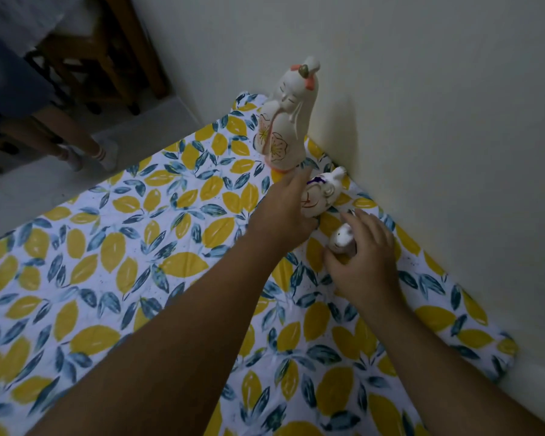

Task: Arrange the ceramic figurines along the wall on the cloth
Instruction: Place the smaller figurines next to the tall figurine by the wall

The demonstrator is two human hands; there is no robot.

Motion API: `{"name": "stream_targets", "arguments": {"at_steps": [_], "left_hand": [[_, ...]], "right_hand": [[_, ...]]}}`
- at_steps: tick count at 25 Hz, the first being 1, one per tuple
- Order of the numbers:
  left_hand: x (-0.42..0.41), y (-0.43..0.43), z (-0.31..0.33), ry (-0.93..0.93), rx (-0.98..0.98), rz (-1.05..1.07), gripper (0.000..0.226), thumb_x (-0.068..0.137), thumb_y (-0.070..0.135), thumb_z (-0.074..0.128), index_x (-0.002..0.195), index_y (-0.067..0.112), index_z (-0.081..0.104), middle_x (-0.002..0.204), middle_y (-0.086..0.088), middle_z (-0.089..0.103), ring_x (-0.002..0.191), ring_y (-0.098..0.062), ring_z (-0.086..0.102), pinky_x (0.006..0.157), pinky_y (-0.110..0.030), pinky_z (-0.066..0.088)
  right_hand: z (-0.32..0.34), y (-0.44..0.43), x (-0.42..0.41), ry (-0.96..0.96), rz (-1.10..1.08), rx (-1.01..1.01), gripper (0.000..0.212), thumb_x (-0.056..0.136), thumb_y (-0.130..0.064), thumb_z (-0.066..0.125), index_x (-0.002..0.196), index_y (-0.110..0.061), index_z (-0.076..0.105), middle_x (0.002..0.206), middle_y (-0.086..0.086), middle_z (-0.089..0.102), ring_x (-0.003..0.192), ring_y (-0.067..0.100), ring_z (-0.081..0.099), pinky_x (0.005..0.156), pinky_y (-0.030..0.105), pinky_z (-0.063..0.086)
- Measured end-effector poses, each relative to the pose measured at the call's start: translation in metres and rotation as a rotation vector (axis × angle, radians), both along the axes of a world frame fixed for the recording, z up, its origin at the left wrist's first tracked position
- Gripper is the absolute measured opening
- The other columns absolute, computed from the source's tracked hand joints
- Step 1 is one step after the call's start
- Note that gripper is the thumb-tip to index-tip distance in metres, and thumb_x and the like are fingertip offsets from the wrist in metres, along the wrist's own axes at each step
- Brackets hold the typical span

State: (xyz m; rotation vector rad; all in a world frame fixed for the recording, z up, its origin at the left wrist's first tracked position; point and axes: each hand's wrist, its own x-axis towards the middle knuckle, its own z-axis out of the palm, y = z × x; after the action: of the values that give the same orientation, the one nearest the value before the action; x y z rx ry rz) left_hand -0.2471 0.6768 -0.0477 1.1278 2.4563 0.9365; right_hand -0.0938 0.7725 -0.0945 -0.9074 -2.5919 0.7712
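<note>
Head view: left hand point(283, 206) fingers wrap the middle figurine point(323, 191). Right hand point(364, 256) fingers grip the small figurine point(340, 239), at five o'clock from the tall figurine point(285, 118).

Cloth point(114, 247): white ground, printed all over with yellow lemon shapes and blue-grey leaves.
Tall figurine point(283, 121): cream-white; orange-pink hair ties, a gold ornament on the head, robe with pale pink blossoms outlined in red and gold, orange-pink base rim.
Middle figurine point(320, 196): white, purple line at the neck, red strokes on the body.
Small figurine point(340, 239): white, small dark marks.
Wall point(422, 89): plain pale cream.
Sock point(109, 155): white, reddish stripes.
</note>
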Motion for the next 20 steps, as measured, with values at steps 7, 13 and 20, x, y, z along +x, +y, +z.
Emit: {"name": "stream_targets", "arguments": {"at_steps": [7, 13, 20], "left_hand": [[0.054, -0.163, 0.015, 0.112, -0.214, 0.231, 0.076, 0.094, 0.040, 0.061, 0.153, 0.011, 0.023, 0.158, -0.012, 0.029, 0.145, -0.029, 0.021, 0.117, -0.045, 0.022], [0.109, -0.309, 0.021, -0.003, -0.212, 0.480, 0.071, 0.091, 0.043, 0.048, 0.152, 0.015, 0.027, 0.160, -0.010, 0.026, 0.147, -0.026, 0.017, 0.118, -0.046, 0.016], [0.135, -0.357, -0.020, -0.174, -0.270, 0.477, 0.045, 0.093, 0.020, 0.056, 0.136, 0.011, 0.047, 0.125, -0.015, 0.057, 0.111, -0.033, 0.055, 0.090, -0.046, 0.049]], "right_hand": [[0.032, -0.103, 0.002, -0.105, 0.289, 0.069, 0.064, 0.091, -0.043, 0.068, 0.147, -0.019, 0.049, 0.157, 0.004, 0.044, 0.150, 0.027, 0.030, 0.120, 0.050, 0.027], [0.036, -0.219, 0.007, -0.258, 0.614, -0.004, 0.070, 0.092, -0.031, 0.061, 0.155, -0.029, 0.033, 0.165, -0.001, 0.029, 0.154, 0.024, 0.017, 0.123, 0.050, 0.020], [0.016, -0.292, 0.001, -0.360, 0.780, -0.301, 0.067, 0.091, -0.006, 0.061, 0.151, -0.026, 0.040, 0.155, 0.008, 0.041, 0.141, 0.031, 0.038, 0.108, 0.047, 0.041]]}}
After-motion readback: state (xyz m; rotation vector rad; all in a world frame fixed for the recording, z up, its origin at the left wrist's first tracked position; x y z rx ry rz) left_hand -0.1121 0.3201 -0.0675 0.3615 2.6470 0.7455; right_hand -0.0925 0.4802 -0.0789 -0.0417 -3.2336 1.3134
